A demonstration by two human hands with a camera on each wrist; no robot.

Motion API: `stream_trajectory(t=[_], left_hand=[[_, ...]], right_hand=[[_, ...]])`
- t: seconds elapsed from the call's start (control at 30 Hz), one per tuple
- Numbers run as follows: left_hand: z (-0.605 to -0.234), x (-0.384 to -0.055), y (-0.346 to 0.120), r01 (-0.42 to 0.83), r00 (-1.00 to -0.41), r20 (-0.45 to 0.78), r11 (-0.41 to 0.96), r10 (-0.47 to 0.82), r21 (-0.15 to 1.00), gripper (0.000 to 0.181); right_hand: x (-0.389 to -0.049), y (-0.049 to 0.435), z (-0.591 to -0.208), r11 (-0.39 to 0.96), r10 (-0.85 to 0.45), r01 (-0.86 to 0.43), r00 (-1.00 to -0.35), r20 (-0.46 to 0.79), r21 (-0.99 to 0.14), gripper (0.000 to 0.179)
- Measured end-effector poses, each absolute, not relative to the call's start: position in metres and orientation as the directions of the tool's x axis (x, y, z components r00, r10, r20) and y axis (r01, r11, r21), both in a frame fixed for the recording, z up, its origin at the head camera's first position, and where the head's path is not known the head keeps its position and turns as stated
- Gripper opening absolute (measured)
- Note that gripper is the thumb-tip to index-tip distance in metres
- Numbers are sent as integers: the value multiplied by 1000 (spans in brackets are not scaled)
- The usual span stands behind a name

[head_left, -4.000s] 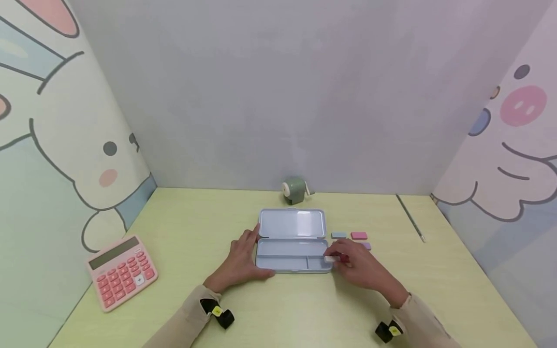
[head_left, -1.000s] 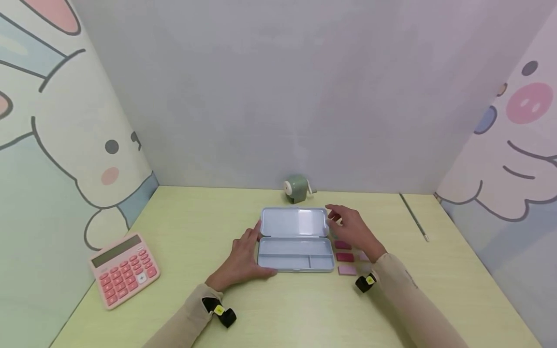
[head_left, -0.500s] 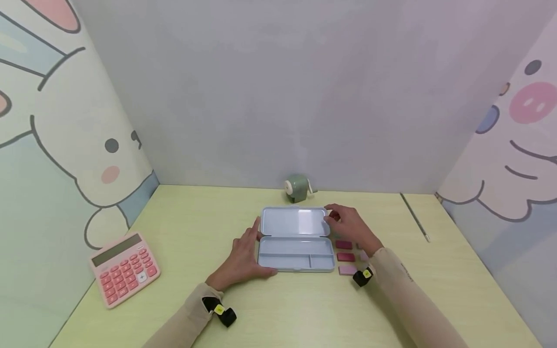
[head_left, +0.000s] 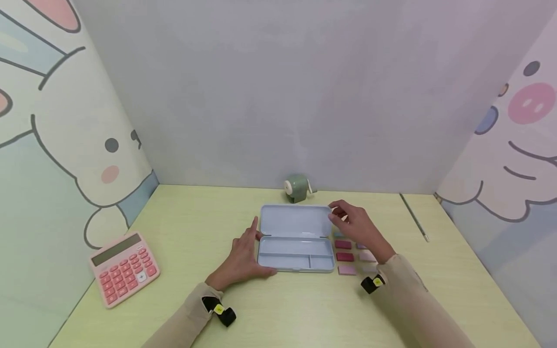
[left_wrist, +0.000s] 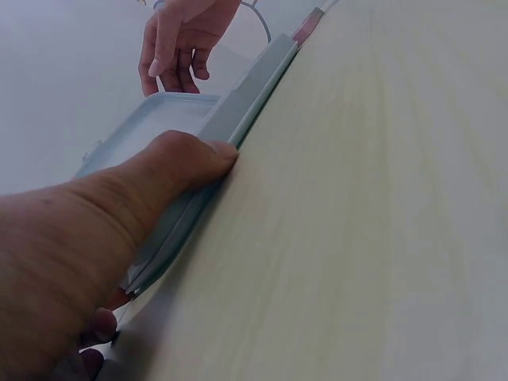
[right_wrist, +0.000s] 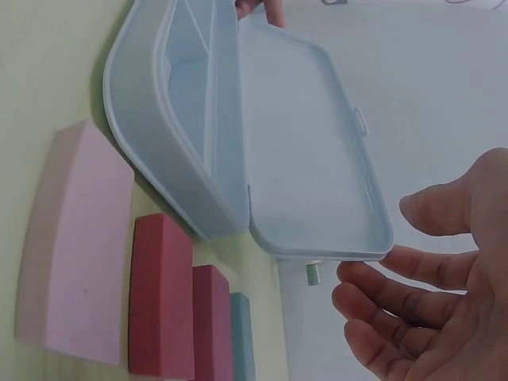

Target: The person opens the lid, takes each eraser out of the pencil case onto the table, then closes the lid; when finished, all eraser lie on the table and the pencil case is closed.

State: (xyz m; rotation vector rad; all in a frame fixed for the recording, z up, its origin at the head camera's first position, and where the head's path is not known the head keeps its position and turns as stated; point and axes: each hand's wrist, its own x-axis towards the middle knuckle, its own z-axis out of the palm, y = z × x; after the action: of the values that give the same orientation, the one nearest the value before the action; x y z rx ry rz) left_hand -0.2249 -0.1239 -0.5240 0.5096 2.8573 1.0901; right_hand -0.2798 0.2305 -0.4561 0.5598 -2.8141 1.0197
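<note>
A pale blue pencil case (head_left: 287,245) lies unfolded on the table, its divided tray nearest the person, holding nothing visible. My left hand (head_left: 239,261) holds the tray's left end, thumb pressed on the front edge, fingers at the left side. The lid (right_wrist: 309,151) slants upward from its hinge at the back. At its right corner is my right hand (head_left: 359,231); the index finger meets the lid's edge from below, while the thumb (right_wrist: 436,208) stands apart from it. Beside the case lie small eraser-like blocks, including pink (right_wrist: 87,246), red (right_wrist: 163,302) and teal (right_wrist: 242,333) ones.
A green crank pencil sharpener (head_left: 298,188) stands behind the case by the back wall. A pencil (head_left: 414,217) lies at the far right. On the left is a pink calculator (head_left: 125,268). Patterned side walls flank the table.
Four seconds ago my right hand held a red-and-white block over the tray's right end; it has since moved up to the lid corner. During the last half second the lid has tilted upward.
</note>
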Motion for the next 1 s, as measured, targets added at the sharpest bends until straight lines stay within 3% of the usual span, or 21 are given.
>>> stream_trajectory(t=[0.47, 1.0], left_hand=[[-525, -225, -124, 297, -944, 83, 707, 320, 642, 150], [-525, -225, -125, 299, -942, 82, 699, 327, 649, 155]], right_hand=[[-248, 238, -448, 653, -313, -446, -895, 319, -611, 16], [-229, 237, -456, 615, -376, -488, -872, 313, -619, 8]])
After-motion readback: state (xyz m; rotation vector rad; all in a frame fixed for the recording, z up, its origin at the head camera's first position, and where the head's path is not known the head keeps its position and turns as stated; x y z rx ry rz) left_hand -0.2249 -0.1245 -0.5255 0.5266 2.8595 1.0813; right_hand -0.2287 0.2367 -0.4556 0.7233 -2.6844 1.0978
